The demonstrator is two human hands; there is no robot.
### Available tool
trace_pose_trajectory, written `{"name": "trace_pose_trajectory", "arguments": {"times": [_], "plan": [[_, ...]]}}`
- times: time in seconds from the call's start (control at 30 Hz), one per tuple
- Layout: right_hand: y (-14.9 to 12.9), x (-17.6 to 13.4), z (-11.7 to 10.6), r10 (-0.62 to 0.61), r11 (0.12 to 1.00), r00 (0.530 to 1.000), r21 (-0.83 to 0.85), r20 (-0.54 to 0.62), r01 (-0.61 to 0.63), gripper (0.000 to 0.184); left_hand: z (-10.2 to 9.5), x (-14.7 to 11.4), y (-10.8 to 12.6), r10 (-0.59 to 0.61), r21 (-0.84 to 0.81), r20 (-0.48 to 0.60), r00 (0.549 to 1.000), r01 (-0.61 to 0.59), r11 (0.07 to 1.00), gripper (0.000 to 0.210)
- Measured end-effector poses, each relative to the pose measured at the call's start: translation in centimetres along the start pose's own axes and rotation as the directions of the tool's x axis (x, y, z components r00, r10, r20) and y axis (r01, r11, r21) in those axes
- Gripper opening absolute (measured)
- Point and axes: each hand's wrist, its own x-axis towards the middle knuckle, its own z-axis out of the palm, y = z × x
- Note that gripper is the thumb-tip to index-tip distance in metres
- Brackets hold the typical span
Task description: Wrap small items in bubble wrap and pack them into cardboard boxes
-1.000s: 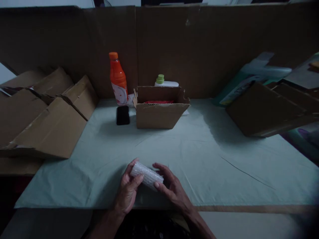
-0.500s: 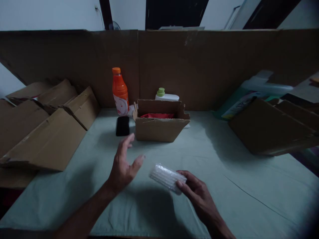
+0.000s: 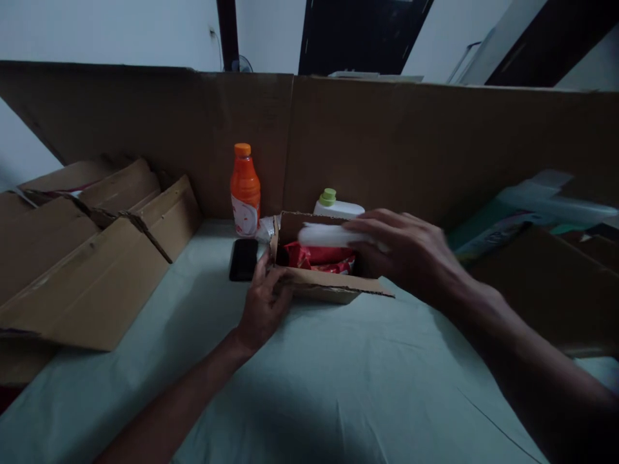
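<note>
A small open cardboard box (image 3: 333,293) stands in the middle of the cloth-covered table, with red packets (image 3: 316,256) inside. My left hand (image 3: 265,293) grips the box's front left corner, fingers curled over its edge. Above the opening, my right hand (image 3: 406,251) holds a bubble-wrapped bundle (image 3: 326,235) by its right end. The bundle is blurred and looks white; its contents cannot be made out. A black phone (image 3: 244,259) lies flat just left of the box, near my left fingers.
Behind the box stand an orange bottle (image 3: 245,190) and a white bottle with a green cap (image 3: 338,206). Cardboard bins (image 3: 91,277) fill the left side. A large teal jug (image 3: 503,225) and another carton (image 3: 541,290) are at the right. A tall cardboard panel (image 3: 411,142) closes the back.
My right hand has carried the bubble-wrapped bundle forward and up over the box. My left hand has moved forward and taken hold of the box's corner. The box's front now leans toward me.
</note>
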Motion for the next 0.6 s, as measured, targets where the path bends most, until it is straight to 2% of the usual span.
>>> {"name": "trace_pose_trajectory", "arguments": {"times": [0.07,0.17,0.27,0.37,0.47,0.53,0.6], "plan": [[0.4,3.0,2.7,-0.115,0.993,0.978,0.041,0.176,0.110,0.021,0.0,0.3,0.1,-0.007,-0.015,0.005,1.000,0.007,1.000,0.016],[0.3,6.0,6.6,-0.234,0.967,0.894,0.189,0.383,0.172,0.023,0.0,0.6,0.1,-0.014,-0.011,0.011,1.000,0.014,1.000,0.017],[-0.4,7.0,10.1,-0.263,0.949,0.837,0.285,0.480,0.134,0.025,0.0,0.4,0.0,-0.015,-0.006,0.030,0.999,0.015,1.000,0.017],[-1.1,6.8,12.5,-0.223,0.964,0.804,0.247,0.552,0.098,0.018,0.0,0.1,-0.2,-0.026,0.010,0.032,0.999,0.026,1.000,0.019],[-1.6,6.5,13.2,-0.191,0.976,0.767,0.201,0.613,0.082,0.018,0.0,0.0,-0.2,-0.039,0.023,0.033,0.999,0.038,0.999,0.020],[-1.6,6.6,12.5,-0.160,0.978,0.737,0.206,0.656,0.029,0.029,0.1,0.1,-0.1,-0.048,0.023,0.031,0.998,0.048,0.999,0.020],[-1.4,6.5,11.1,-0.142,0.970,0.737,0.241,0.661,-0.029,0.042,0.1,0.1,0.0,-0.044,0.012,0.019,0.999,0.044,0.999,0.019]]}}
